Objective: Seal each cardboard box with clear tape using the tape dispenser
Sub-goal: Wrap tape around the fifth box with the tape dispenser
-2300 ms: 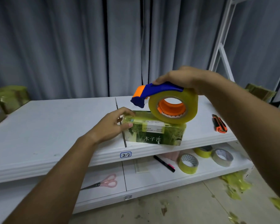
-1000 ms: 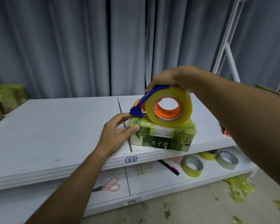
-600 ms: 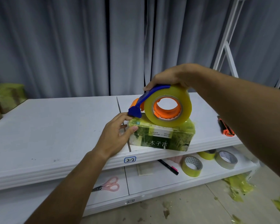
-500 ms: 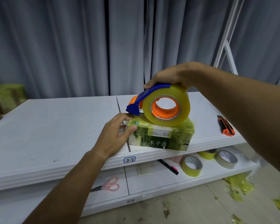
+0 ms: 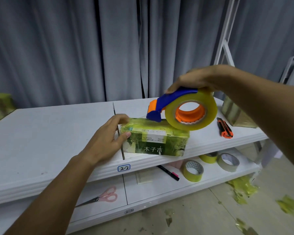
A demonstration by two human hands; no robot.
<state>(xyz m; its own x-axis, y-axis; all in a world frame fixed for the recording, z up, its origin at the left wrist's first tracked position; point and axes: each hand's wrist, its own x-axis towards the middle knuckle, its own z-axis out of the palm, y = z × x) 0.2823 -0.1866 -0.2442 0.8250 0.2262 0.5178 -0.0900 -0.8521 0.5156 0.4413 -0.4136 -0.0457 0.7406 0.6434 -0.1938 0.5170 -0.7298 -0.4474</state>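
The box [image 5: 155,139] lies on its long side at the front edge of the white upper shelf [image 5: 46,133], just right of the seam between two shelf boards. It is a small oblong carton printed with green foliage, a pale label and white characters on its front face, and its skin is glossy under clear tape. The tape dispenser [image 5: 182,110] rests on the box's top toward the right end: a blue plastic handle, an orange nose and hub, and a thick round roll of yellowish clear tape. The right hand [image 5: 195,79] has its grip closed over the handle from above. The left hand [image 5: 109,141] is pressed against the box's left end, fingers spread, thumb on the front face, grip half closed around that corner.

An orange and black utility knife [image 5: 224,127] lies on the shelf right of the box, apart from it. Beyond it sits another tape-wrapped package [image 5: 236,114].

The lower shelf [image 5: 159,189] holds three tape rolls [image 5: 193,170], a black marker [image 5: 168,173] with a pink band, a small paper slip and pink-handled scissors [image 5: 102,197]. Crumpled yellowish tape scraps [image 5: 243,186] litter the floor. Grey pleated curtains [image 5: 58,48] hang behind.
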